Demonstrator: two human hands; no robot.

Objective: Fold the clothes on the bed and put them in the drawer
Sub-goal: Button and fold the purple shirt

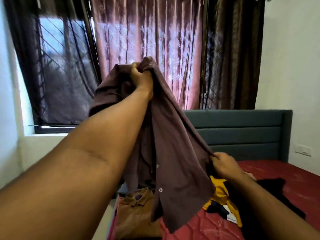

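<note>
A dark brown button-up shirt (166, 153) hangs in the air above the bed. My left hand (142, 78) grips a bunch of its cloth at the top, arm stretched out and raised. My right hand (225, 164) pinches the shirt's edge lower down on the right, pulling it taut. Under the shirt a tan shirt (135, 215) lies on the red bed sheet (277, 172). A yellow garment (220, 193) and a black garment (273, 186) lie in a heap beside it, partly hidden by my right arm. No drawer is in view.
A grey padded headboard (242, 134) stands behind the bed against a white wall. Pink and brown curtains (155, 40) hang over a barred window (57, 63) at the left. A wall switch (303, 150) sits at the far right.
</note>
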